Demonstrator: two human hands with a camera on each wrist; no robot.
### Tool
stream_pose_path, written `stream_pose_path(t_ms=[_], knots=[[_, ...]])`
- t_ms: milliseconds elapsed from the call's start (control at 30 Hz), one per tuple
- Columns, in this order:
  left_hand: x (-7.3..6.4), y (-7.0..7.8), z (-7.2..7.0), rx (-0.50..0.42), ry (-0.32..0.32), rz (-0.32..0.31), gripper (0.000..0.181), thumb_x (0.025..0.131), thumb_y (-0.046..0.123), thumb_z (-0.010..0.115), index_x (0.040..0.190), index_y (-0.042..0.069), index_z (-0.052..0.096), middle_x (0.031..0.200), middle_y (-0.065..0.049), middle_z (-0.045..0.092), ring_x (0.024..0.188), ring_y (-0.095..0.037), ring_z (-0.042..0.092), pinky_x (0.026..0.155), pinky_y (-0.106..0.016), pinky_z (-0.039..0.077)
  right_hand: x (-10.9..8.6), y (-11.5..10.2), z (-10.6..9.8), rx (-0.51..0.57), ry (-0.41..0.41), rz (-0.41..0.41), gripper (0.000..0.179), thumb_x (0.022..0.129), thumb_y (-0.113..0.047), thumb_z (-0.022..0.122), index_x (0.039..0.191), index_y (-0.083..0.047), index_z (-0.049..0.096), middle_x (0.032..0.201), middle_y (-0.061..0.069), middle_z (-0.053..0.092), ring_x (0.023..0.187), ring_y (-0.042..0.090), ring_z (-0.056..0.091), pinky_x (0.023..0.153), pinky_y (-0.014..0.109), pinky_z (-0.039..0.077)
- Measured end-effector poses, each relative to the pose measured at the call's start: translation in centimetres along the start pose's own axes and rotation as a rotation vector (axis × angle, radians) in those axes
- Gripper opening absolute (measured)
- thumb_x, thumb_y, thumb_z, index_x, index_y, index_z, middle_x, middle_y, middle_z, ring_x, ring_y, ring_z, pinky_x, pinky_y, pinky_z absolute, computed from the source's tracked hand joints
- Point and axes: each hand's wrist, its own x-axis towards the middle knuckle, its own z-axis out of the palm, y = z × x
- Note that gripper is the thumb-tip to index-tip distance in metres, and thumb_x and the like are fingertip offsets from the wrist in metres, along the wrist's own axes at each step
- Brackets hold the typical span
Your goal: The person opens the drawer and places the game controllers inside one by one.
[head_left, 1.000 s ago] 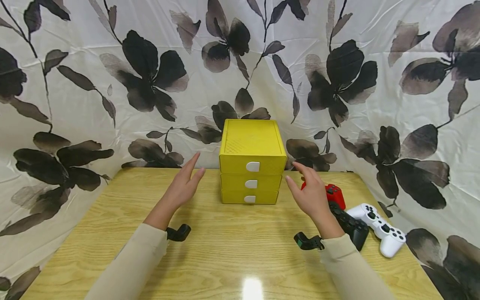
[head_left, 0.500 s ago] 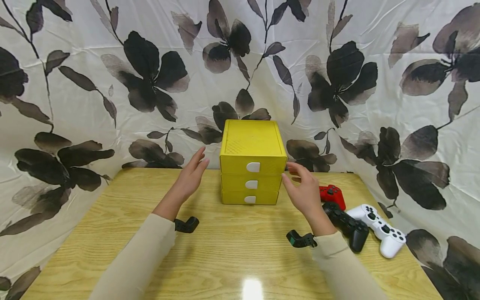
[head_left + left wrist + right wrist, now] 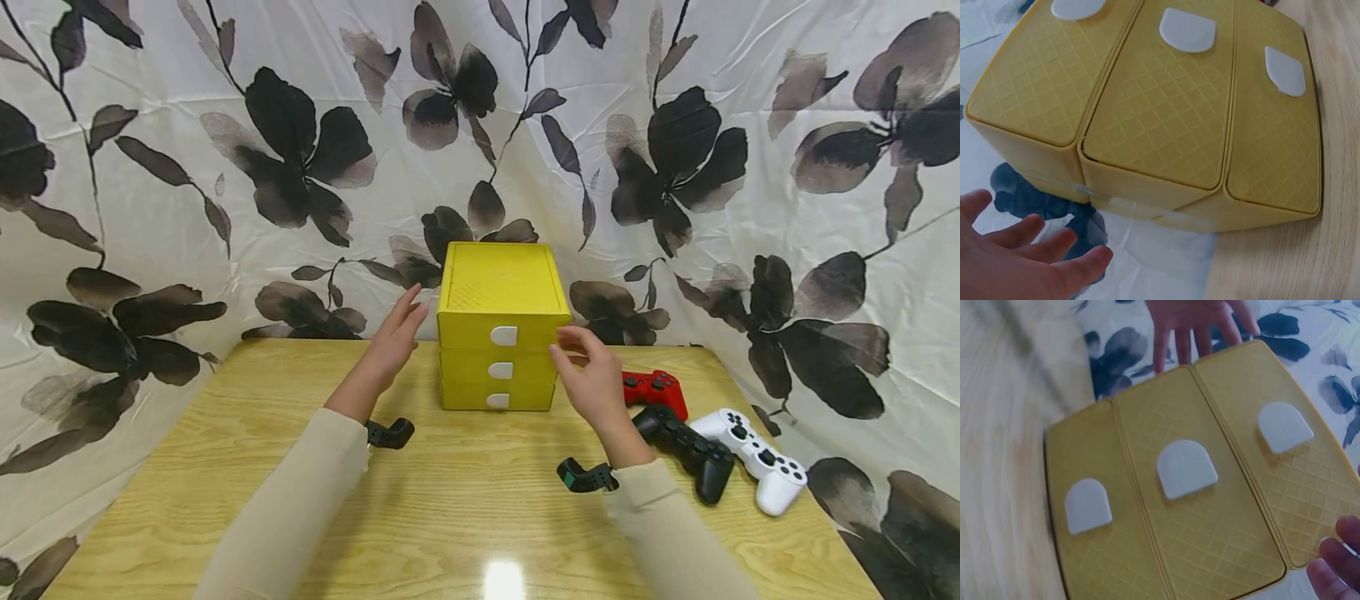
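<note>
A yellow three-drawer storage box (image 3: 504,279) with white tab handles (image 3: 504,336) stands at the back middle of the table. My left hand (image 3: 390,346) is by the box's left side, its fingers (image 3: 1054,244) spread and apart from the wall in the left wrist view. On the other side, my right hand (image 3: 592,379) reaches to the right front edge, its fingers slightly bent. In the right wrist view, those fingers (image 3: 1338,556) overlap the edge of the top drawer; whether they touch it I cannot tell. All the drawers are closed.
Right of the box lie a red game controller (image 3: 656,392), a black one (image 3: 686,450) and a white one (image 3: 753,458) on the wooden table (image 3: 465,500). A floral cloth (image 3: 555,167) hangs behind and around the table. Each wrist carries a small black camera mount (image 3: 392,433).
Both hands have moved inward towards the box, the left to the right and slightly forward, the right to the left. The right fingers have bent a little. The box stays in place.
</note>
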Motion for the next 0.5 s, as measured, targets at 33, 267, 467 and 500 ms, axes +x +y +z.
stream_pose_path(t_ms=[33, 267, 467, 500], knots=[[0.2, 0.0, 0.1, -0.005, 0.000, -0.006, 0.058, 0.091, 0.055, 0.036, 0.142, 0.043, 0.013, 0.152, -0.005, 0.018, 0.138, -0.026, 0.023, 0.105, -0.054, 0.028, 0.0, 0.0, 0.1, 0.003, -0.003, 0.005, 0.030, 0.085, -0.029, 0.062, 0.112, -0.015, 0.060, 0.104, 0.005, 0.064, 0.096, 0.018, 0.062, 0.084, 0.039, 0.051], [1.2, 0.0, 0.5, -0.052, 0.002, -0.041, 0.060, 0.089, 0.057, 0.037, 0.142, 0.043, 0.013, 0.150, -0.005, 0.022, 0.137, -0.027, 0.024, 0.105, -0.055, 0.027, 0.0, -0.1, 0.9, 0.014, -0.017, 0.050, 0.031, 0.085, -0.033, 0.062, 0.112, -0.018, 0.059, 0.105, 0.002, 0.063, 0.097, 0.016, 0.061, 0.085, 0.037, 0.051], [1.8, 0.4, 0.8, -0.099, -0.006, -0.045, 0.054, 0.094, 0.047, 0.038, 0.142, 0.043, 0.015, 0.149, -0.004, 0.024, 0.137, -0.027, 0.024, 0.105, -0.057, 0.026, 0.1, -0.3, 1.4, 0.029, -0.013, 0.064, 0.030, 0.085, -0.032, 0.061, 0.111, -0.018, 0.060, 0.104, 0.002, 0.064, 0.097, 0.016, 0.062, 0.085, 0.036, 0.050], [1.8, 0.6, 0.9, -0.104, -0.011, -0.042, 0.053, 0.094, 0.046, 0.037, 0.142, 0.042, 0.015, 0.150, -0.004, 0.023, 0.137, -0.027, 0.023, 0.105, -0.057, 0.025, 0.1, -0.3, 1.4, 0.032, -0.012, 0.065, 0.029, 0.085, -0.032, 0.061, 0.111, -0.018, 0.060, 0.104, 0.001, 0.064, 0.097, 0.016, 0.062, 0.085, 0.035, 0.050]])
